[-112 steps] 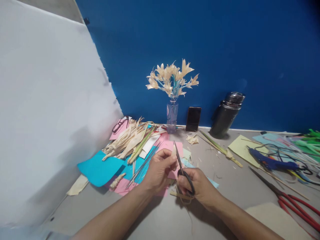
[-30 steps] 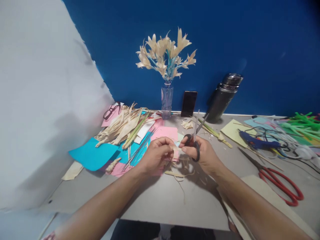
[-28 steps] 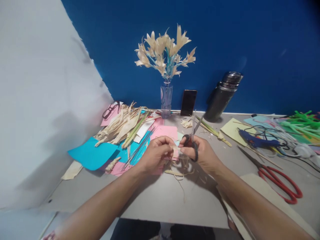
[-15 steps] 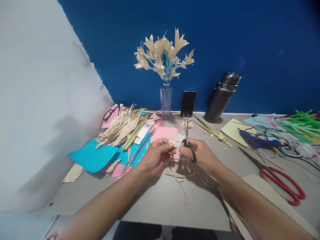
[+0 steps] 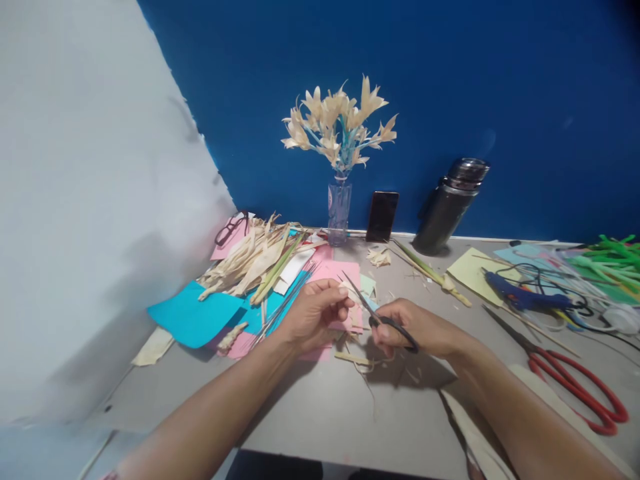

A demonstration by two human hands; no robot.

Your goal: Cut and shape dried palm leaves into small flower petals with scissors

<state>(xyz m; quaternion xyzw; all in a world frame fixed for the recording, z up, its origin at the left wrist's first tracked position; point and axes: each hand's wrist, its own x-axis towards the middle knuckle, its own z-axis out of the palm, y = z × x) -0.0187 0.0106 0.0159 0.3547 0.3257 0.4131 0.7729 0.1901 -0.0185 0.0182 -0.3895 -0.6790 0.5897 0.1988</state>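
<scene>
In the head view my left hand (image 5: pixel 315 310) is closed, pinching a small pale piece of corn husk (image 5: pixel 349 289) between thumb and fingers. My right hand (image 5: pixel 417 327) grips small black-handled scissors (image 5: pixel 369 309). Their blades are parted and point up and left, close to the husk; whether they touch it I cannot tell. Under both hands lie pink paper (image 5: pixel 345 273) and thin husk scraps (image 5: pixel 354 359).
A bottle (image 5: pixel 339 213) of husk flowers (image 5: pixel 340 120) stands by the wall, beside a phone (image 5: pixel 383 217) and a flask (image 5: pixel 450 207). Dried husks (image 5: pixel 250 253) and blue paper (image 5: pixel 195 313) are left; red-handled scissors (image 5: pixel 575 380) and a glue gun (image 5: pixel 525 290) right.
My right hand has drawn a little away to the right, and the scissors have swung from upright to slanting toward my left hand. The whole view has shifted slightly.
</scene>
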